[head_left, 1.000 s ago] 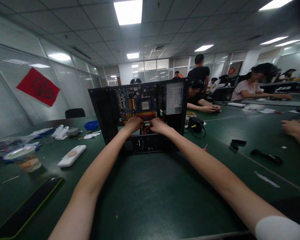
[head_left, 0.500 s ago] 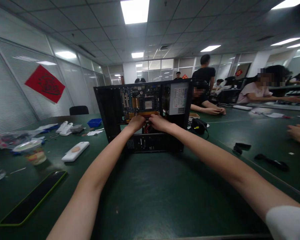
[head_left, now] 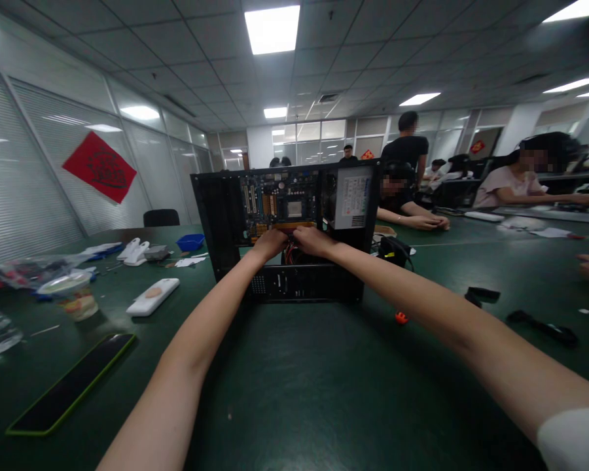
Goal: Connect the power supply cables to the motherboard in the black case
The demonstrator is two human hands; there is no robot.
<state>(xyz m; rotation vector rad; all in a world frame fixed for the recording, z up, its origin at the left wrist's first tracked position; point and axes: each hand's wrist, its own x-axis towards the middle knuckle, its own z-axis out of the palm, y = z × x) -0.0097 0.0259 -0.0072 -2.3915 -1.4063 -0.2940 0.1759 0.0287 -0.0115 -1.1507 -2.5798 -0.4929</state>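
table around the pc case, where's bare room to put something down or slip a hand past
Widest bare patch: the green table in front of the pc case, between the two forearms. Another lies right of the case, before the black clips. The left is crowded: white case, phone, food cup. Both hands, left and right, fill the case opening.

Fingertips of both hands (head_left: 294,241) hidden inside the computer case (head_left: 285,229) (grip unreadable)

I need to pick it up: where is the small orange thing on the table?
In the head view, the small orange thing lies on the green table, right of the computer case, just beside the right forearm.
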